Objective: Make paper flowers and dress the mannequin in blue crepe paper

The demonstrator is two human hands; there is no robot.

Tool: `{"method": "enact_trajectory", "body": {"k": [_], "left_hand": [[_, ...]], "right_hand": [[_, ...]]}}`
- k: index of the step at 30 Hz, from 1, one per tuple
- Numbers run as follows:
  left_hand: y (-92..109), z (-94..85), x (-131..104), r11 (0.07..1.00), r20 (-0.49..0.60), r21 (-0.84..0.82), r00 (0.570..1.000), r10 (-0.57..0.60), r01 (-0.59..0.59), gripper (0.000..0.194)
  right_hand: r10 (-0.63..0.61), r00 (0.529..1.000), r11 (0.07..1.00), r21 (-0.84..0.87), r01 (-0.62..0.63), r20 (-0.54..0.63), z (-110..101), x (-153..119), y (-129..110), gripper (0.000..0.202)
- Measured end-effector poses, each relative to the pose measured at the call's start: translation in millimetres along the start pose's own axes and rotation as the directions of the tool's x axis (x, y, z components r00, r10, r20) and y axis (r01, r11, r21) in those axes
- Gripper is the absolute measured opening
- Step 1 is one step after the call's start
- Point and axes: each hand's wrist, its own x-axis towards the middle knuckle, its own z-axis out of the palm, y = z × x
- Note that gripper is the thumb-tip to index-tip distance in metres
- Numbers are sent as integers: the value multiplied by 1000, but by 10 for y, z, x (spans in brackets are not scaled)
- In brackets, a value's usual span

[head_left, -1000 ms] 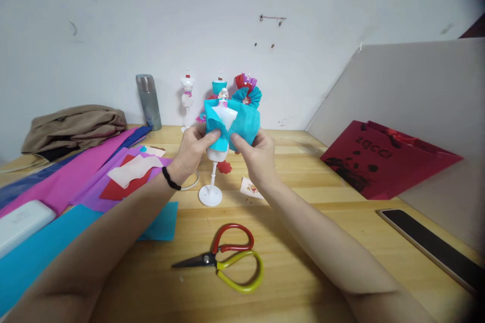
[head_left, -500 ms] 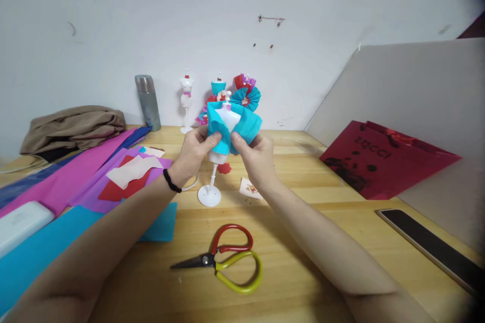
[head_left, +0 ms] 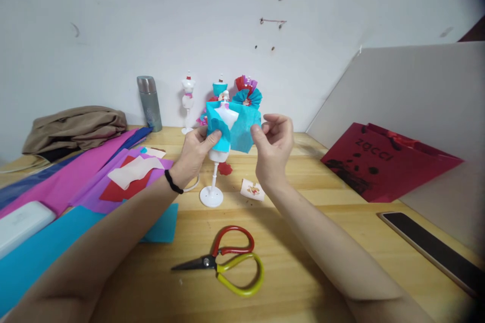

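Observation:
A small white mannequin (head_left: 226, 117) on a round-based stand stands upright at the centre, with a teal paper piece (head_left: 243, 131) around its back. My left hand (head_left: 197, 152) pinches the paper's left part against the mannequin's front, thumb on top. The paper's right part spreads out flat beside the torso. My right hand (head_left: 275, 146) is at the right edge of this flap, fingers curled and thumb raised; it seems to be off the paper, with a gap between thumb and fingers. Red and yellow scissors (head_left: 231, 261) lie in front on the wooden table (head_left: 303, 282).
Behind stand a metal flask (head_left: 150, 103), a white mannequin (head_left: 187, 96) and two dressed ones. Coloured paper sheets (head_left: 91, 166) and a brown cloth (head_left: 76, 126) lie left. At right are a red bag (head_left: 379, 161) and a phone (head_left: 428, 250).
My right hand has let go of the paper and moved right. The flap on that side has opened outward and hangs flatter. My left hand keeps its hold.

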Motion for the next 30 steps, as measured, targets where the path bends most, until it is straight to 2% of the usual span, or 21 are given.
{"method": "enact_trajectory", "body": {"k": [2, 4, 7, 11, 19, 25, 30], "left_hand": [[1, 9, -9, 1000, 6, 12, 1000, 1, -1, 29], [3, 24, -24, 1000, 7, 28, 1000, 4, -4, 29], [6, 46, -47, 998, 6, 57, 1000, 11, -11, 31], [4, 62, -64, 996, -8, 92, 1000, 20, -19, 32], [27, 92, -65, 984, -39, 173, 998, 57, -49, 35], [27, 105, -51, 983, -10, 169, 998, 70, -67, 34], [21, 102, -53, 983, -8, 177, 998, 54, -52, 32]], "right_hand": [[-21, 999, 998, -52, 23, 40, -30, 20, -47, 19], [-34, 990, 990, -132, 53, 140, -51, 21, -100, 12], [-38, 962, 968, -228, 102, 271, -57, -1, -158, 14], [-6, 948, 959, -268, 96, 317, -39, -20, -157, 19], [182, 933, 955, -283, -91, 312, 7, -18, -29, 25], [351, 866, 935, -190, -300, 356, 29, 10, 3, 30], [377, 821, 925, -128, -358, 428, 37, 12, 25, 29]]}}
